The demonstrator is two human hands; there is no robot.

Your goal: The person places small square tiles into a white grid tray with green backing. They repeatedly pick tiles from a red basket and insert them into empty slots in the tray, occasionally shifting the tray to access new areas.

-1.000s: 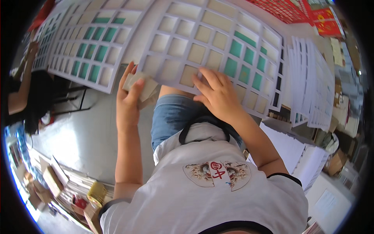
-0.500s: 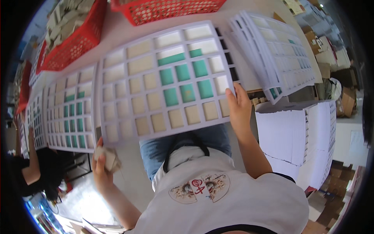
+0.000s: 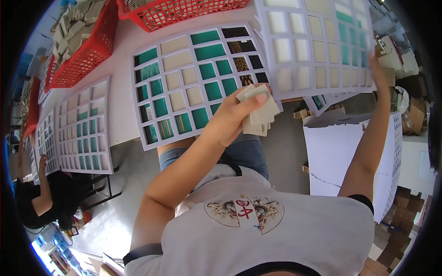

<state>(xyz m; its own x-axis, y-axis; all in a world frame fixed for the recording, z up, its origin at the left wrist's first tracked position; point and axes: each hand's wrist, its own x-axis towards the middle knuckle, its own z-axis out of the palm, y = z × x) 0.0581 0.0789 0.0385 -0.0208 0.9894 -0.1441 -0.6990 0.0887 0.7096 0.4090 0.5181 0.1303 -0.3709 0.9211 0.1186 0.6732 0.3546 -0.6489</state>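
Observation:
My left hand (image 3: 229,117) is closed round a small stack of flat, square beige pieces (image 3: 261,112), with the thumb on top. It is over the lower right part of a white grid frame (image 3: 149,122) lying on the table, whose windows show green, black, beige and patterned areas. To the right, a second white grid frame (image 3: 311,66) with white, beige and green windows is raised and tilted. My right hand (image 3: 379,76) grips this frame's right edge; its fingers are blurred and partly hidden. The raised frame's left edge is just beyond my left hand.
Red plastic baskets (image 3: 85,62) of beige pieces stand at the far side of the table (image 3: 122,101). Another grid frame (image 3: 85,129) lies to the left, near a co-worker's arm (image 3: 42,184). A large white box (image 3: 334,156) and brown cartons (image 3: 410,119) are at the right.
The upper grid frame has shifted right and up with my right hand, uncovering the frame under it. My left hand has swung from the lower left to the middle, carrying the beige pieces.

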